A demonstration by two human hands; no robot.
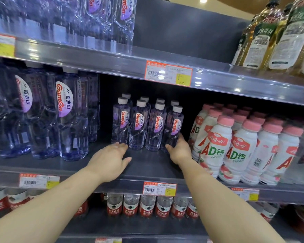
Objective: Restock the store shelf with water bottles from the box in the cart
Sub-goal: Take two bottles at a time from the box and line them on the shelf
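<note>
Head view: small water bottles (147,123) standing two rows deep on the middle shelf (147,165), beside large bottles (68,116) and pink-capped milk drinks (235,146). Left hand (111,160) flat, fingertips at the leftmost bottle's base, holding nothing; right hand (178,149) cupped round the rightmost bottle's foot. Likely light, smooth, slightly squashy plastic, tippy when nudged low: best grasped mid-body, at the label.

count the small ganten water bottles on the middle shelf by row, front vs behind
Front row of small water bottles: 4
Behind them, going by the white caps that show: 4
Total: 8, though more may stand hidden further back.
</note>
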